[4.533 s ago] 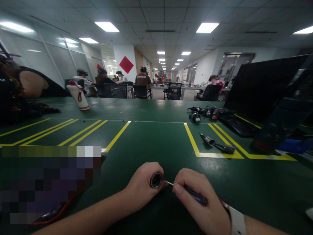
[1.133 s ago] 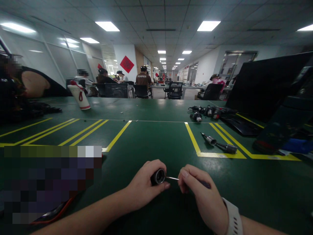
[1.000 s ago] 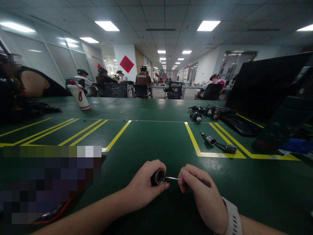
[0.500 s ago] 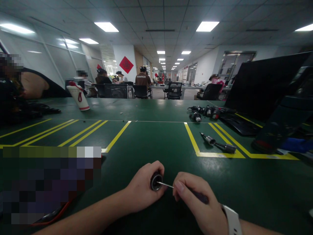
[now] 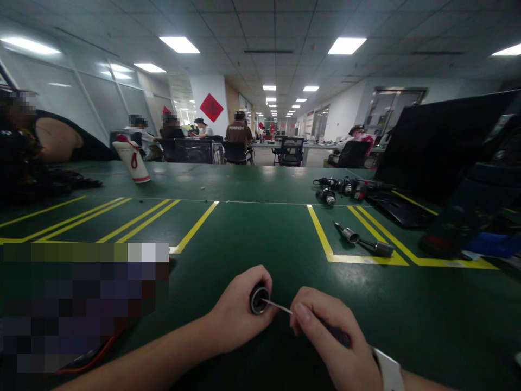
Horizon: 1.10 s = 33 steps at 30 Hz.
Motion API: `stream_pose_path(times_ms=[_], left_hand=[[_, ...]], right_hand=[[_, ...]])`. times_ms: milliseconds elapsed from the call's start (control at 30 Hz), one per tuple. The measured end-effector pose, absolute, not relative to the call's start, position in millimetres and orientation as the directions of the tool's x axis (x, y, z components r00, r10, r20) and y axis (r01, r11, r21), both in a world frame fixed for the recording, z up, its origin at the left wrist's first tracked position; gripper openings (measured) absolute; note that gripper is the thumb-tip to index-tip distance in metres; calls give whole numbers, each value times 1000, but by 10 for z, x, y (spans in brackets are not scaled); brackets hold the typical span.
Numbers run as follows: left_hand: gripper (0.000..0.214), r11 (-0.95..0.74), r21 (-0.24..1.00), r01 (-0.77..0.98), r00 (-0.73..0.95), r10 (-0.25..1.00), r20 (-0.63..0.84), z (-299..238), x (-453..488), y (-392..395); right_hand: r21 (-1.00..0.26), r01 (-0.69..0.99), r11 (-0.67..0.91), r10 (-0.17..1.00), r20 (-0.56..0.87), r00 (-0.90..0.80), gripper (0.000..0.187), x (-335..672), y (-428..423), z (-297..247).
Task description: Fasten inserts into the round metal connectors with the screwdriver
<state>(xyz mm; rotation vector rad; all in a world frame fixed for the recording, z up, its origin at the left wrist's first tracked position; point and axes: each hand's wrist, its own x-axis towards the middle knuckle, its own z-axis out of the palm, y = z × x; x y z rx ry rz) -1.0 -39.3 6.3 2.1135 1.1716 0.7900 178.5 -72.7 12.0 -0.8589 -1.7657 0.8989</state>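
My left hand point(image 5: 238, 315) is closed round a small black cylindrical part point(image 5: 259, 298) with a round open end that faces me, held just above the green table point(image 5: 260, 239). My right hand point(image 5: 331, 339) pinches a thin screwdriver point(image 5: 285, 309) with a dark handle. Its metal tip reaches into the open end of the part. A white watch band sits on my right wrist.
Two metal-ended tools point(image 5: 362, 241) lie inside a yellow-taped box to the right. More small parts point(image 5: 342, 189) lie farther back beside a black monitor point(image 5: 443, 141). A white bottle point(image 5: 132, 160) stands at the back left. Another person sits at far left; others work at distant desks.
One second ago the screwdriver tip was outside the part's rim at its right. Both hands have since dropped slightly and the tip now sits inside the opening.
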Motion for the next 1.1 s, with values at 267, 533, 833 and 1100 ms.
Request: stream_pose_path(times_ms=[267,533,833,1100], left_hand=[[19,-502,695,514,447,849,282,72,-21,-382],[15,-434,695,574,430,881,195,92,-2,-393],[19,-503,563,656,511,845,159,51,-20,-412],[19,-473,612,634,496,856,148,86,-23,-399]], right_hand=[[-872,137,471,855,412,-315,35,1793,-718,128],[-889,241,388,904,317,-285,36,1789,-719,136],[-973,115,200,933,153,-326,37,1798,-635,146],[-991,-133,28,954,67,-293,34,1789,-564,49]])
